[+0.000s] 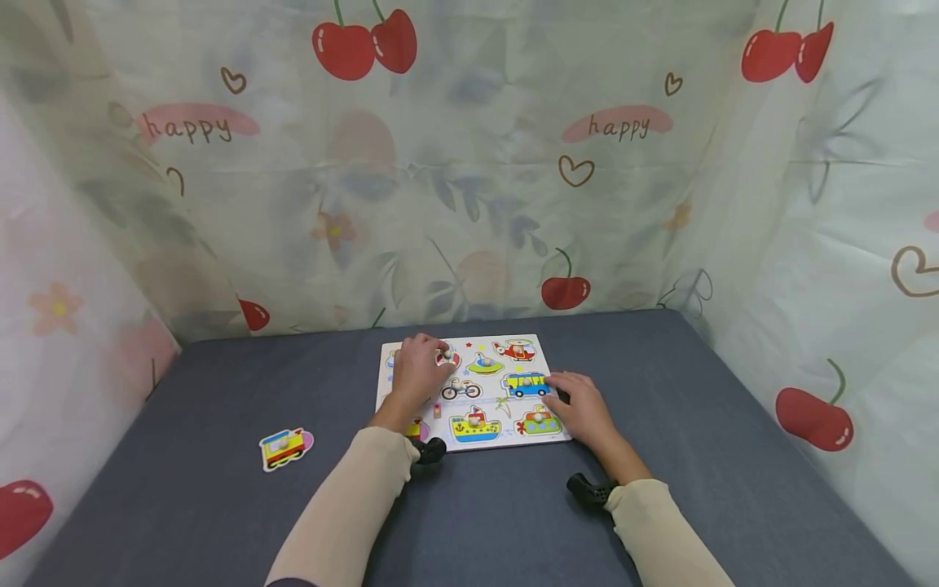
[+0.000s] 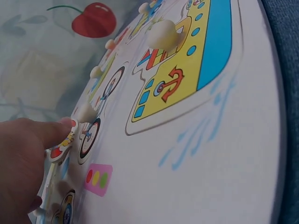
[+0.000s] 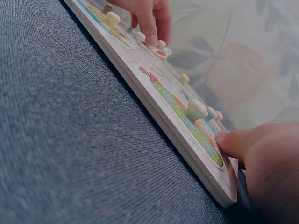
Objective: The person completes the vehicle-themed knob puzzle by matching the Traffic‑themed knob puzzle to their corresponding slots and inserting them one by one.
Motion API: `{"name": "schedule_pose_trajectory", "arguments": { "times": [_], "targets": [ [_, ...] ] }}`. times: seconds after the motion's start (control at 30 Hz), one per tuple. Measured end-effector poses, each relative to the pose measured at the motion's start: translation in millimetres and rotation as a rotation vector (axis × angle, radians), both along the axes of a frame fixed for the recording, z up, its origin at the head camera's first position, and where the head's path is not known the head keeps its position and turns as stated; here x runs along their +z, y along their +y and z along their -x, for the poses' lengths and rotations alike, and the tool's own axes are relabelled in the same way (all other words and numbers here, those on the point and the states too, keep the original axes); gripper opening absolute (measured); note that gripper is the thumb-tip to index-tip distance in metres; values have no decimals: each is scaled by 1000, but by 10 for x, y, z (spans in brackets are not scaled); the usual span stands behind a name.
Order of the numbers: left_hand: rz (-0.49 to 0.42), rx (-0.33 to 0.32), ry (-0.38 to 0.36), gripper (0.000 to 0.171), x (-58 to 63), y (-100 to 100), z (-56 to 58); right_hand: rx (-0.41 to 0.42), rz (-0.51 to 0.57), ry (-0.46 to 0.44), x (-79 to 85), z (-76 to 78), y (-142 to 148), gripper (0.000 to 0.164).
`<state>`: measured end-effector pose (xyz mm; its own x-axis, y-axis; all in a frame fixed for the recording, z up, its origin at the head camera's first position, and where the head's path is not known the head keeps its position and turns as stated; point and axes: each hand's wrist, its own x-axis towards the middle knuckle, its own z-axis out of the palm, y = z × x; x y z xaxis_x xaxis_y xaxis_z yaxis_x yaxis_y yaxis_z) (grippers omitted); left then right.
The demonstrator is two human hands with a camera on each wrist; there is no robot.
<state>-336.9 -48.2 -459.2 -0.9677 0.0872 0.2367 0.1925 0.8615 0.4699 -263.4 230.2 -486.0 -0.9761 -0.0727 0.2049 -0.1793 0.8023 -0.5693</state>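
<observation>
A white wooden peg puzzle board printed with vehicles lies on the table. My left hand reaches over its upper left part and pinches a small red-and-white puzzle piece. In the left wrist view, the thumb lies on that red and yellow piece, which sits tilted over the board; the other fingers are largely hidden. At the board's right edge, my right hand rests with extended fingers beside the bus piece. Its thumb touches the board near the green submarine piece.
Left of the board, a loose train piece lies on the dark grey table. The boat, bicycle, spaceship and helicopter pieces sit on the board. A cherry-patterned curtain surrounds the table's back and sides.
</observation>
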Motion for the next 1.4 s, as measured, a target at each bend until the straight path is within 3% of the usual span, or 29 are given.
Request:
{"name": "schedule_pose_trajectory", "arguments": {
  "times": [0.43, 0.87, 1.4],
  "targets": [
    [39, -35, -45, 42, -35, -21, 9, -4, 7, 1, -1, -4, 2, 43],
    [33, -52, -59, 50, 26, -67, -31, -1, 0, 4, 2, -5, -3, 43],
    [-131, -114, -5, 41, 98, -227, -187, 0, 3, 7, -5, -2, -1, 43]
  ]
}}
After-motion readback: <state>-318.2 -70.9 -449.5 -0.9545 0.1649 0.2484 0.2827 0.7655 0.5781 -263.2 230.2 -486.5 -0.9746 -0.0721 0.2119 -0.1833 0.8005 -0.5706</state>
